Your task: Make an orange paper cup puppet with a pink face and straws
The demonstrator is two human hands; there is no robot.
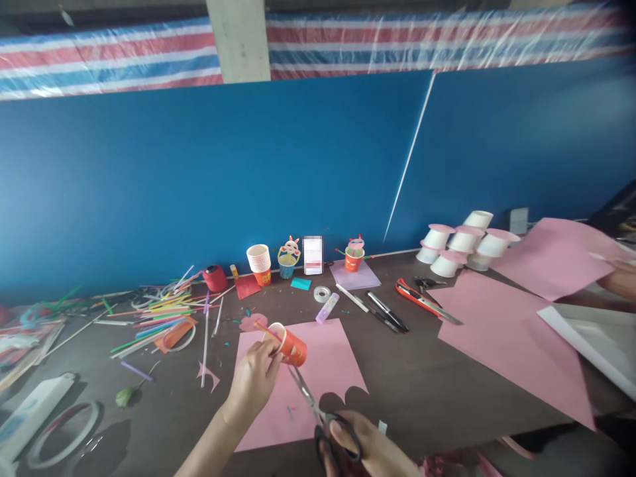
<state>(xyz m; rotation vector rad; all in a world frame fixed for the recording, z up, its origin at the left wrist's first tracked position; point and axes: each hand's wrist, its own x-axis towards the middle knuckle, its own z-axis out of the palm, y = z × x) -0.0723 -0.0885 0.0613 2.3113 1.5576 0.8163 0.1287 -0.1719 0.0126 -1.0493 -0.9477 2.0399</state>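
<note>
The left hand (pixel 255 371) gripped a tilted red cup (pixel 295 349) above the pink paper (pixel 268 409); the right hand (pixel 368 438) held scissors (pixel 317 409) by their black handles, blade tips close to the cup; a glue stick (pixel 327 309) lay near the paper's far edge.

Left hand (pixel 254 372) holds 1 orange cup (pixel 296 349) — right hand (pixel 362 438) grips scissors (pixel 309 395), blades near it.

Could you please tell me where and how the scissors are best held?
Probably by the black handle loops of the scissors, approached from the person's near right side: the metal blades point away, toward the orange cup in the left hand, and the right hand is at those loops.
</note>
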